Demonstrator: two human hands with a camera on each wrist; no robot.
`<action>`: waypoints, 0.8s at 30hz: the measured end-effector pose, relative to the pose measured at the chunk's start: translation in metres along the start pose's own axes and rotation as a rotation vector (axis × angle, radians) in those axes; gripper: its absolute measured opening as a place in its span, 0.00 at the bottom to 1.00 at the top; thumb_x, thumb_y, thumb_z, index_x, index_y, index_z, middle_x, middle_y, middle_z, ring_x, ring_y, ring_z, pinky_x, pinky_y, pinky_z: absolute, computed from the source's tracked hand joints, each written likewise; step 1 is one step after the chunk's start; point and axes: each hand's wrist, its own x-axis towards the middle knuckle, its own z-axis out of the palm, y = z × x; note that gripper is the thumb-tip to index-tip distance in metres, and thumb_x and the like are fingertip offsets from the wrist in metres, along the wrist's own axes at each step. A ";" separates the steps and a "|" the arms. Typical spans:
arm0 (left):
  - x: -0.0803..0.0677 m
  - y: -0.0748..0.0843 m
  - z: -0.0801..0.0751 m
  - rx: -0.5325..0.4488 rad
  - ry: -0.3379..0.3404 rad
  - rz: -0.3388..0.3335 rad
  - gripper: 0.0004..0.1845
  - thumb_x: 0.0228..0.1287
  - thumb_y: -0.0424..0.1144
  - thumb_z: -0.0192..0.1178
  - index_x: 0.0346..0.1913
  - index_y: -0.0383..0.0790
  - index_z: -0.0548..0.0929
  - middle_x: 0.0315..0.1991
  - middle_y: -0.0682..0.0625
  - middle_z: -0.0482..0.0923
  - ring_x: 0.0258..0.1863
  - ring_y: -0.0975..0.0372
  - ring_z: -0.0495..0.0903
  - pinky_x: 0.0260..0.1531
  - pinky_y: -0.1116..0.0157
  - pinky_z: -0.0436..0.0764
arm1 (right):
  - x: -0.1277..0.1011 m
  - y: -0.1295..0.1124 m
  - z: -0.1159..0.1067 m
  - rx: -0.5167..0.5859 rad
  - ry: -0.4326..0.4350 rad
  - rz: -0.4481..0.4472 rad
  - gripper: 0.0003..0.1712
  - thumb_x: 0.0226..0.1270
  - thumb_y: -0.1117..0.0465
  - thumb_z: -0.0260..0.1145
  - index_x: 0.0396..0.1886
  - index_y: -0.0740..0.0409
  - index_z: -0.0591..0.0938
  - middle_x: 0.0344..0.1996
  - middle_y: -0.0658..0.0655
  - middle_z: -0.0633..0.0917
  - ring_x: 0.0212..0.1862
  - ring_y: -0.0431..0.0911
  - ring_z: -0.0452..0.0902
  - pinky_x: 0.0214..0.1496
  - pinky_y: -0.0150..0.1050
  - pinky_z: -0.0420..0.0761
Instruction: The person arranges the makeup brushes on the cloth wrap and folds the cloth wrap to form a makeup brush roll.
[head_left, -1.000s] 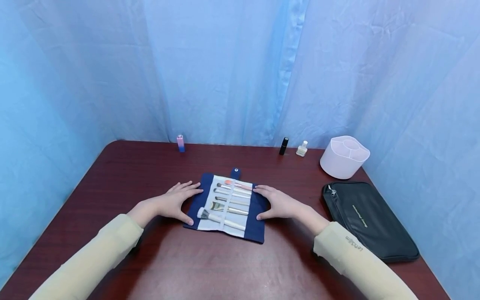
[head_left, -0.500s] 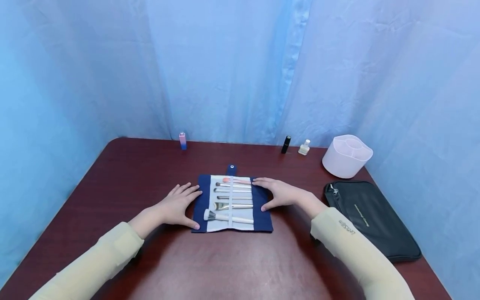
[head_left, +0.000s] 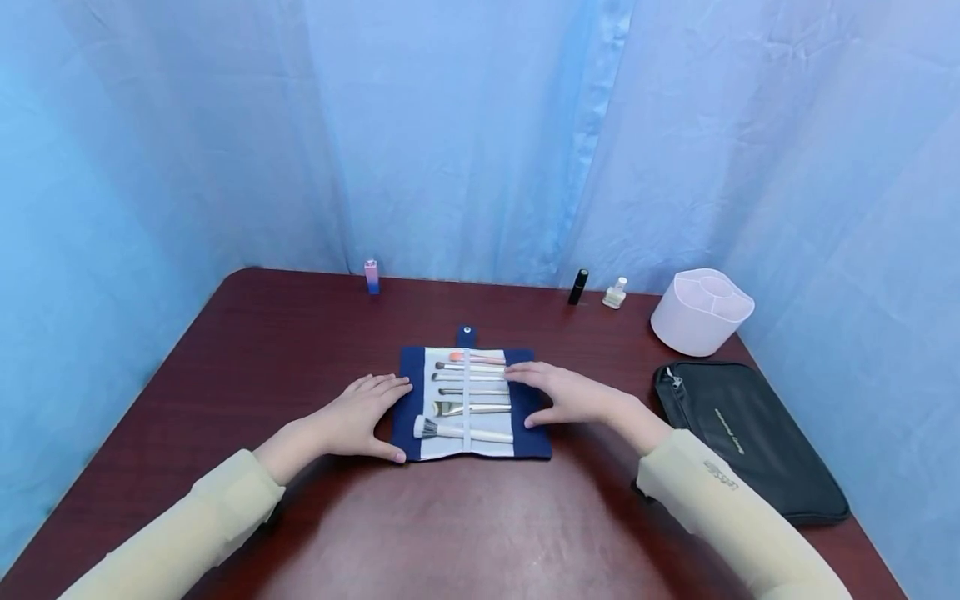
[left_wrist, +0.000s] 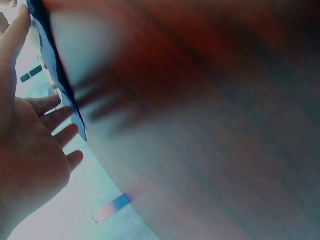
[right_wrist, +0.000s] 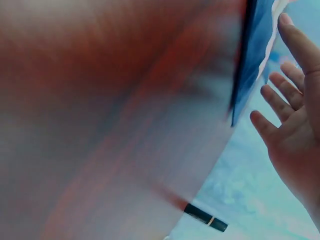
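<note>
An unrolled dark blue makeup brush roll (head_left: 532, 442) lies flat on the table, its pale lining facing up. Several makeup brushes (head_left: 480, 435) lie crosswise in it, under a white band (head_left: 467, 400). At the far edge sticks out a snap tab (head_left: 467, 336). My left hand (head_left: 358, 418) rests at the roll's left border, fingers spread and thumb near the front corner. On the right border, my right hand (head_left: 567, 395) rests with fingers extended and thumb apart. Both wrist views show the hands with extended fingers beside the roll's blue edge (left_wrist: 56, 60).
A pink-and-blue tube (head_left: 372, 277) stands at the back left. Farther right are a black tube (head_left: 578, 287), a small clear bottle (head_left: 614, 294) and a white divided holder (head_left: 693, 321). A black zippered pouch (head_left: 750, 437) lies right of my right forearm. Blue curtains surround the table.
The brush roll has turned from a slant to lie about square with the table's back edge. My hands have stayed at its two sides, shifting slightly with it.
</note>
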 end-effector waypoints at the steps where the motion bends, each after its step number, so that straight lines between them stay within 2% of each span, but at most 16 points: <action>1: -0.002 0.002 0.001 0.000 0.003 0.009 0.56 0.44 0.71 0.63 0.71 0.38 0.61 0.70 0.44 0.60 0.71 0.48 0.55 0.68 0.45 0.52 | -0.004 -0.004 0.002 -0.001 0.002 -0.020 0.43 0.58 0.44 0.68 0.71 0.49 0.64 0.69 0.52 0.64 0.69 0.49 0.58 0.68 0.49 0.65; 4: -0.007 0.007 0.002 0.007 0.020 0.034 0.56 0.42 0.71 0.65 0.70 0.40 0.62 0.69 0.46 0.63 0.69 0.51 0.59 0.66 0.46 0.57 | -0.015 -0.013 0.008 -0.012 0.007 -0.071 0.41 0.57 0.43 0.69 0.68 0.50 0.67 0.68 0.52 0.66 0.68 0.47 0.60 0.66 0.47 0.67; 7: -0.009 0.013 0.001 0.004 0.047 0.065 0.51 0.42 0.67 0.68 0.67 0.42 0.66 0.65 0.48 0.67 0.66 0.54 0.63 0.63 0.48 0.61 | -0.023 -0.018 0.015 -0.020 0.021 -0.106 0.35 0.56 0.42 0.70 0.61 0.49 0.72 0.66 0.50 0.67 0.66 0.44 0.61 0.64 0.45 0.69; 11: -0.010 0.016 0.000 0.001 0.077 0.110 0.39 0.43 0.61 0.72 0.56 0.45 0.72 0.56 0.52 0.71 0.58 0.58 0.67 0.58 0.50 0.65 | -0.027 -0.022 0.020 -0.042 0.040 -0.115 0.27 0.52 0.40 0.71 0.48 0.45 0.75 0.65 0.47 0.67 0.64 0.41 0.62 0.62 0.42 0.72; 14: -0.009 0.014 -0.001 -0.012 0.082 0.132 0.28 0.46 0.56 0.72 0.48 0.47 0.75 0.49 0.55 0.72 0.51 0.61 0.69 0.54 0.53 0.67 | -0.028 -0.023 0.022 -0.072 0.048 -0.112 0.24 0.51 0.41 0.72 0.43 0.43 0.74 0.65 0.47 0.67 0.62 0.41 0.63 0.60 0.42 0.73; 20: -0.009 0.009 -0.001 -0.043 0.108 0.218 0.10 0.52 0.44 0.68 0.31 0.50 0.75 0.45 0.55 0.75 0.45 0.63 0.72 0.48 0.57 0.70 | -0.028 -0.023 0.023 -0.073 0.051 -0.120 0.15 0.56 0.47 0.70 0.36 0.42 0.73 0.65 0.46 0.68 0.60 0.40 0.64 0.57 0.41 0.74; 24: -0.008 0.007 -0.003 -0.080 0.127 0.267 0.07 0.55 0.37 0.64 0.30 0.48 0.75 0.39 0.57 0.75 0.38 0.64 0.74 0.41 0.64 0.74 | -0.029 -0.022 0.021 -0.051 0.069 -0.154 0.09 0.60 0.51 0.66 0.32 0.43 0.74 0.63 0.47 0.70 0.59 0.41 0.65 0.53 0.40 0.75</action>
